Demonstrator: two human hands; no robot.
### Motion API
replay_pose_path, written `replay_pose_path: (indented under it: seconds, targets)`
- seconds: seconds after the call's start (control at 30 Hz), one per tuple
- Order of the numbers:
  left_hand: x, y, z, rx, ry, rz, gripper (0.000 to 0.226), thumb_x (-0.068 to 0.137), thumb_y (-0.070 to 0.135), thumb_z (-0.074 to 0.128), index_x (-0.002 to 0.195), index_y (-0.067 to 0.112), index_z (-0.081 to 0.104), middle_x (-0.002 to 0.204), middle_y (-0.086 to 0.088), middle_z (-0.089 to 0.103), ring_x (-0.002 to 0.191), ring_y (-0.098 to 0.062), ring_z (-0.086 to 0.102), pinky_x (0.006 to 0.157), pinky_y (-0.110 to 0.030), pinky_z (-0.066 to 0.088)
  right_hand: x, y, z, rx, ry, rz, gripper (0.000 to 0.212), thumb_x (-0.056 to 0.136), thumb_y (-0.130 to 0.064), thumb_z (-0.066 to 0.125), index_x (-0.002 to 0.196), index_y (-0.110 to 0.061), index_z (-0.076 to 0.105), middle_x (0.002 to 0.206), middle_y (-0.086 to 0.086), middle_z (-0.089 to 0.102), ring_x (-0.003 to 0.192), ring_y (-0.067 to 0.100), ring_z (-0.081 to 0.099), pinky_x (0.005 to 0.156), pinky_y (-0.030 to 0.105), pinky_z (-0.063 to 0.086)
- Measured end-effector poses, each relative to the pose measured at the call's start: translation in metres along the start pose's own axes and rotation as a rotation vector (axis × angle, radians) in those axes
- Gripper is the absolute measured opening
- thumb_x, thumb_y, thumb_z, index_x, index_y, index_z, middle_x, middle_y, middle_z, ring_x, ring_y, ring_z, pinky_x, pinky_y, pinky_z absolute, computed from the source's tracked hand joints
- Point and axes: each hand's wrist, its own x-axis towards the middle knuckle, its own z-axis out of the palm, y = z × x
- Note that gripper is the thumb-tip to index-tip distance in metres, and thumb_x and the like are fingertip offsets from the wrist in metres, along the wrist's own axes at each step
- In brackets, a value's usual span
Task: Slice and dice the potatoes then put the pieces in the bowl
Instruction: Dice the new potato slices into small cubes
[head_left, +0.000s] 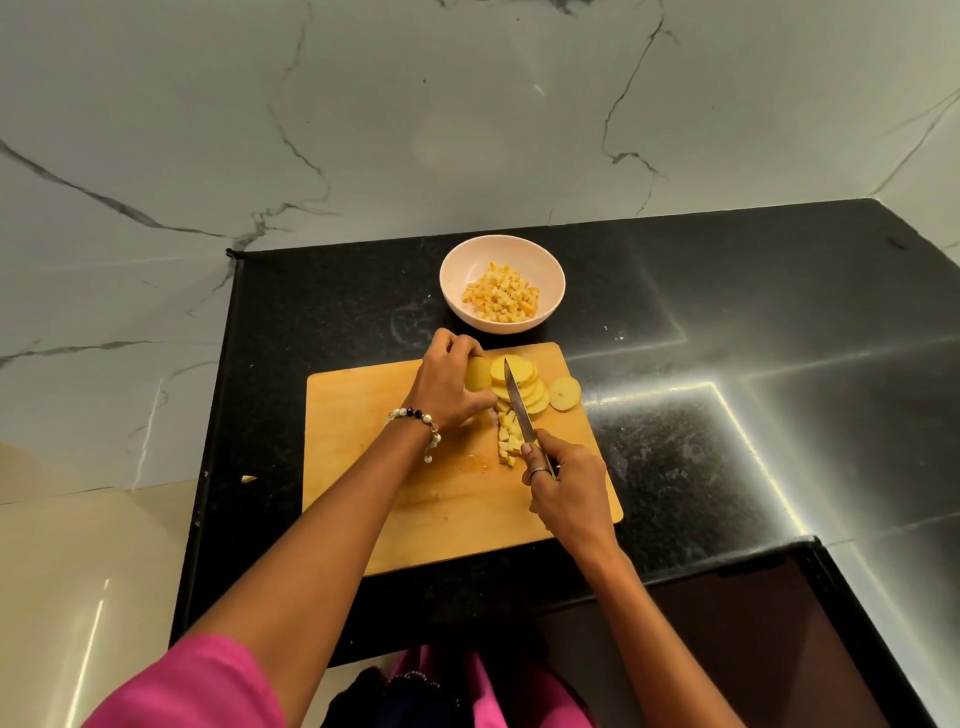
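The left hand (451, 387) grips the uncut end of a potato (478, 374) on the board (415, 499), fingers curled over it, while the right hand (563, 486) is wrapped round the handle of a knife (519, 405) whose blade lies across a fan of slices (522, 387), its tip close to the left fingers. That closeness is the main hazard: if the blade skids on the wet cut faces or the stub rolls, the edge could reach a fingertip. The slices overlap loosely, so pressing down through them could make them slide apart and give uneven pieces. One slice (564, 393) sits apart near the board's right edge and could be nudged onto the counter (727, 467); a scrap (248, 478) already lies there at the left. A small heap of dice (510, 436) rests between the hands, in the way of the blade. The bowl (457, 270), beyond the board, holds diced pieces, so the task looks well along
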Motion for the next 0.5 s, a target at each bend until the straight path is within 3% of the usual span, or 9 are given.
replay_pose_path:
  seconds: [0.37,0.5]
  targets:
    - [-0.001,0.001,-0.003,-0.065,0.002,-0.068,0.052,0.062,0.029,0.085,0.104,0.016,0.056,0.100,-0.001,0.059,0.087,-0.014,0.053,0.067,-0.021,0.044,0.007,-0.002,0.004,0.022,-0.036,0.003,0.020,0.095,-0.021,0.053,0.100,-0.010,0.069,0.063,-0.003,0.061,0.051,0.022,0.054,0.053,0.046,0.050]
    - [-0.002,0.001,-0.009,-0.094,0.043,-0.119,0.045,0.067,0.029,0.082,0.100,0.015,0.054,0.093,-0.002,0.061,0.082,-0.015,0.056,0.066,-0.024,0.050,0.008,-0.008,0.002,0.015,-0.032,-0.018,0.017,0.095,-0.018,0.053,0.096,-0.013,0.069,0.061,-0.003,0.060,0.054,0.029,0.057,0.047,0.043,0.048]
